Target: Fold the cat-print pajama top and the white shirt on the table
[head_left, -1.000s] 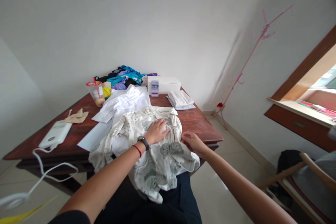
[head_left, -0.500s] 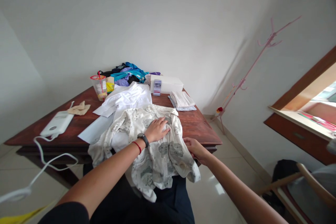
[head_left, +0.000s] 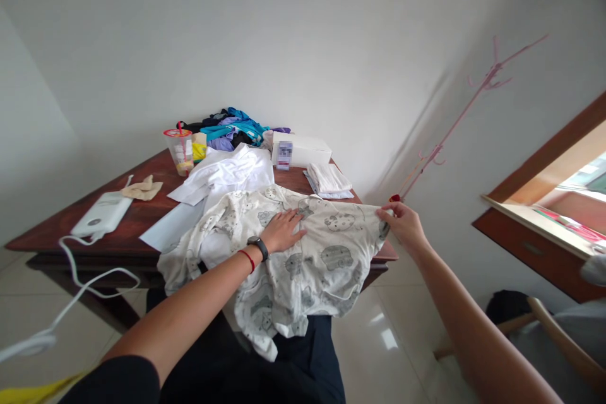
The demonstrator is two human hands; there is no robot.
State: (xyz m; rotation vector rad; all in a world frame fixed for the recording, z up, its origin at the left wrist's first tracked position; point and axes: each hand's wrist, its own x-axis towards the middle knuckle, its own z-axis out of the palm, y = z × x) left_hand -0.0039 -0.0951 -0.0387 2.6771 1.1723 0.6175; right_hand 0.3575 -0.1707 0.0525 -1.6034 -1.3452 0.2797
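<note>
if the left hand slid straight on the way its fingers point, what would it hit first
Probably just more of the printed garment it presses flat: the left hand points rightward across the cloth, toward the edge pinched by the right hand. Depth is unclear.

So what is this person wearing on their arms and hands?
Both forearms are bare and the hands wear no gloves. The left wrist carries a black watch with a dark band and, just behind it, a thin red string bracelet. A dark short sleeve shows at the left upper arm. The right hand and wrist wear nothing.
</note>
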